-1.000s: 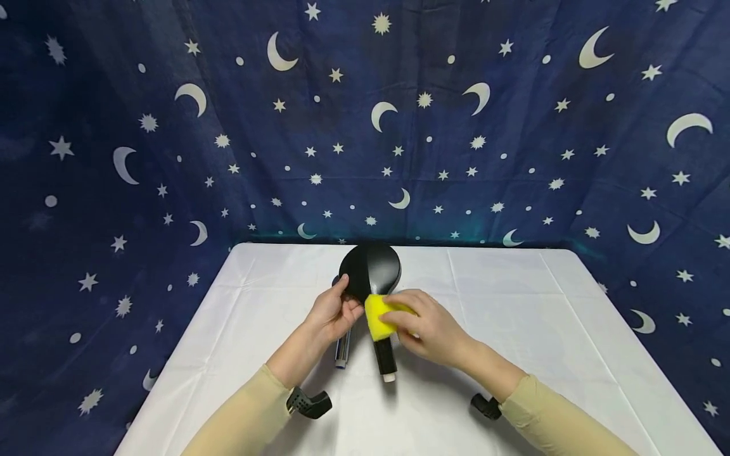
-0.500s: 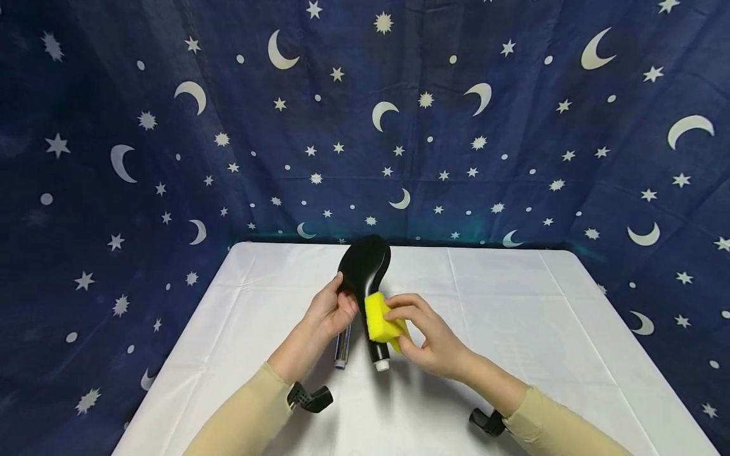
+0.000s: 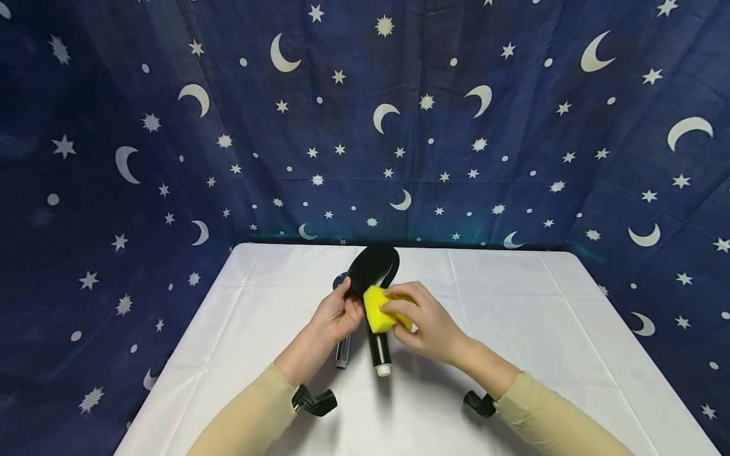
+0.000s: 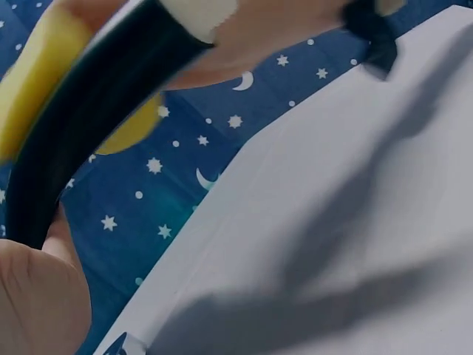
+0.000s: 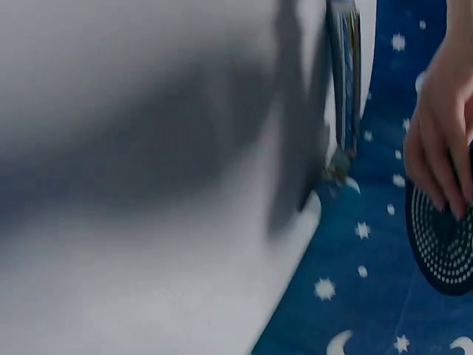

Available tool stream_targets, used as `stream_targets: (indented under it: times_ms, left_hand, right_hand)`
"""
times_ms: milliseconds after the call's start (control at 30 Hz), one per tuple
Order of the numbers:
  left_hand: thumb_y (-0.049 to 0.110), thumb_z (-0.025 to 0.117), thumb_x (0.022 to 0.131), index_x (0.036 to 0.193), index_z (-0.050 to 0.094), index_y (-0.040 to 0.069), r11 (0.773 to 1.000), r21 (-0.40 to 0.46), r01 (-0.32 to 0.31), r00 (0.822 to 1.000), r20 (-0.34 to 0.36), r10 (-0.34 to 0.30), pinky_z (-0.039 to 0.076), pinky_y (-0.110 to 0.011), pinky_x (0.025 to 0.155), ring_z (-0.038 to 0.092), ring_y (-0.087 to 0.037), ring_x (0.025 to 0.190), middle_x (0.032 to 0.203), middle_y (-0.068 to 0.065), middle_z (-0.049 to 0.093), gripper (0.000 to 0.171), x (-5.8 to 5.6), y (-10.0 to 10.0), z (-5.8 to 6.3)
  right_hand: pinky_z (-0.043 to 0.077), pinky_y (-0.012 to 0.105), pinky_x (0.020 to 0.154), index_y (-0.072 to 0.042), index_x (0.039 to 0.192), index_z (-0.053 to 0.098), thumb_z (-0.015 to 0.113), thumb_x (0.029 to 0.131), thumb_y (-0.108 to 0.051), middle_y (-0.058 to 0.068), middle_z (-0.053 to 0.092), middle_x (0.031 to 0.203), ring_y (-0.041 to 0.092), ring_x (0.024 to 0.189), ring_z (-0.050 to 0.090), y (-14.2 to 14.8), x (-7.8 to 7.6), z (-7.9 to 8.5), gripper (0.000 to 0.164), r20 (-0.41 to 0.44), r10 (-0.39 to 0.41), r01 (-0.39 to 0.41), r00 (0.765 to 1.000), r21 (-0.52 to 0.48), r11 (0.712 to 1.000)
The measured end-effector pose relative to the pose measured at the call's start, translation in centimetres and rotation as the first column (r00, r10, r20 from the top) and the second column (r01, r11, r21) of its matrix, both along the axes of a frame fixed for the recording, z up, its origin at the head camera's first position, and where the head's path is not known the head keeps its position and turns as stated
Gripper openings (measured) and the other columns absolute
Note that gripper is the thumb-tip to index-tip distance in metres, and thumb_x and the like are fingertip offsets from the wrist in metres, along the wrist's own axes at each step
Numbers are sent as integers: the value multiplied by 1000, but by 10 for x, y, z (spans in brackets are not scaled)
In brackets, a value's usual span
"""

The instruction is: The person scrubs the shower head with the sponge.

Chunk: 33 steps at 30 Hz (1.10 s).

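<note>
My left hand [image 3: 336,315] holds a black handheld shower head [image 3: 369,271] raised over the table, its fingers at the round head and neck. In the right wrist view, dotted nozzles cover the shower head's face [image 5: 437,251], under the fingers. The handle points toward me and ends in a white fitting [image 3: 383,370]. A yellow sponge [image 3: 375,309] is gripped in my right hand [image 3: 428,323] and lies against the upper handle. From the left wrist, the sponge [image 4: 33,89] shows on both sides of the dark handle [image 4: 103,111].
Below the shower head, a shiny metallic stick-like object with a blue end [image 3: 343,354] lies on the white-covered table [image 3: 502,304], partly hidden by my left hand. A dark blue curtain [image 3: 353,126] with moons and stars hangs behind and at the sides.
The shower head has twisted one way and partly back in my left hand. The sponge dipped slightly along the handle, then moved up toward the neck.
</note>
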<state>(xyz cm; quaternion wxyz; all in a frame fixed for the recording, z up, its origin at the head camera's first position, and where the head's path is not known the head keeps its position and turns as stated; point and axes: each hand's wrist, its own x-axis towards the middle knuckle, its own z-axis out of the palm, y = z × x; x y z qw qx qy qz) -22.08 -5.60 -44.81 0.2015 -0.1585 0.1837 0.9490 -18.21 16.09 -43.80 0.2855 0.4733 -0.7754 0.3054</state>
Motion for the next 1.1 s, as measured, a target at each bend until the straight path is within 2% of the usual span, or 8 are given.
stream_targets:
  times_ms: [167,367,500,700,800,933,1000,1100]
  left_hand:
    - [24,42,112,123,53,1,998,-8,61,997,-54,-61,54,-35,97,72,-20,99,109,-11,70,28,5,1,1]
    - [26,41,112,123,52,1,990,-119,80,986,-138,-97,59,-36,88,72,-20,100,108,-12,71,30,8,1,-1]
    - [28,41,113,135,46,2,970,-241,42,971,-218,-97,57,-39,91,69,-21,108,117,-13,69,35,10,1,-2]
    - [31,44,112,148,39,7,933,-360,12,958,-265,-114,57,-43,90,69,-26,111,131,-15,64,44,13,2,-3]
    - [31,44,112,145,41,7,912,-409,18,945,-292,-150,60,-38,84,71,-22,101,122,-12,65,41,17,5,-3]
    - [29,42,112,145,44,7,867,-497,29,920,-325,-217,61,-32,75,72,-16,89,107,-8,64,39,23,12,-1]
    - [28,42,112,147,43,7,854,-519,33,914,-330,-235,61,-31,74,72,-16,87,106,-7,64,40,25,15,1]
    - [28,43,112,150,42,7,843,-537,30,908,-338,-247,62,-32,74,73,-17,88,108,-8,66,43,25,18,4]
  right_hand:
    - [48,47,97,-10,114,71,68,82,-2,14,62,127,34,111,57,11,-30,16,33,-57,-191,191,980,-1,982]
    - [49,47,93,-9,116,72,65,85,1,9,63,124,31,111,54,25,-48,20,34,112,-377,384,920,-57,921]
    - [49,47,94,-10,115,74,65,83,-2,11,65,124,33,111,57,19,-35,15,34,54,-327,329,943,-27,944]
    - [51,46,94,-16,120,73,68,82,-9,12,65,125,32,110,58,9,-16,12,38,-101,-156,170,983,156,973]
    - [49,49,97,-13,122,73,70,84,-6,14,64,126,35,112,58,16,-27,15,38,-59,-248,253,967,128,959]
    - [47,52,97,-10,125,73,71,90,-5,15,63,129,37,114,55,25,-48,20,35,97,-446,441,890,64,895]
    - [47,52,97,-9,126,72,70,93,-7,15,63,129,37,114,54,24,-54,22,34,139,-477,474,868,55,879]
    - [48,51,98,-9,125,73,69,91,-8,15,64,129,37,115,55,16,-50,26,34,113,-412,409,904,51,911]
